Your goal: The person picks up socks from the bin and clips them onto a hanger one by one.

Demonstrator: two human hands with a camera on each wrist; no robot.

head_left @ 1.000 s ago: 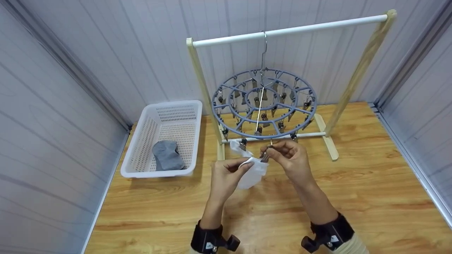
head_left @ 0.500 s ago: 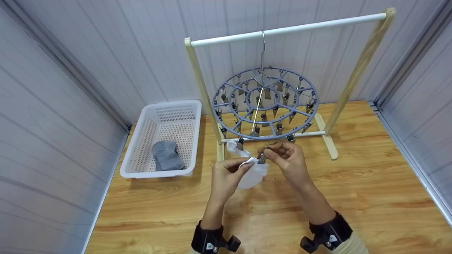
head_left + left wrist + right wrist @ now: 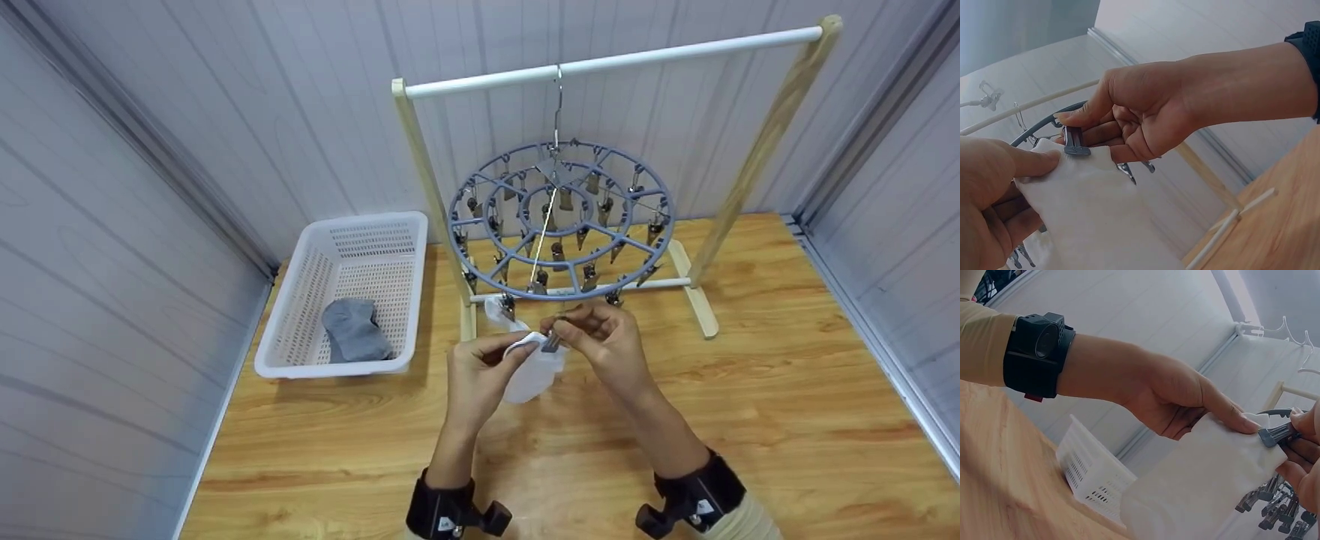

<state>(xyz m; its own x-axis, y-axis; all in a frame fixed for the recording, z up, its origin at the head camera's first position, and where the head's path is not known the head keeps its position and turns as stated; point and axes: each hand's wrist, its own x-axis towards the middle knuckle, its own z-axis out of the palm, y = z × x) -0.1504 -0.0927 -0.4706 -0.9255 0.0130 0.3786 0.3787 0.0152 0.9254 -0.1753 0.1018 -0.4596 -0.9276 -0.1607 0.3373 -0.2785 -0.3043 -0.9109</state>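
A white sock (image 3: 529,381) hangs from my left hand (image 3: 478,375), which pinches its upper edge between thumb and fingers. My right hand (image 3: 613,349) grips a grey metal clip (image 3: 551,343) under the front rim of the round blue-grey clip hanger (image 3: 581,294). In the left wrist view the clip's jaws (image 3: 1076,151) overlap the sock's top edge, right beside the left thumb. The right wrist view shows the cloth (image 3: 1196,472) spread flat below both hands. Another white piece of cloth (image 3: 498,309) hangs from a neighbouring clip, partly hidden behind the left hand.
The hanger hooks over the white rail (image 3: 622,61) of a wooden-legged stand, with several clips dangling from its rings. To the left, a white perforated basket (image 3: 268,352) holds a folded grey sock (image 3: 356,334). Panelled walls enclose the wooden table (image 3: 810,420).
My right hand has moved slightly left with the clip, bringing it over the sock's edge beside the left fingers. The hanger has turned a little; the left hand stays nearly still.
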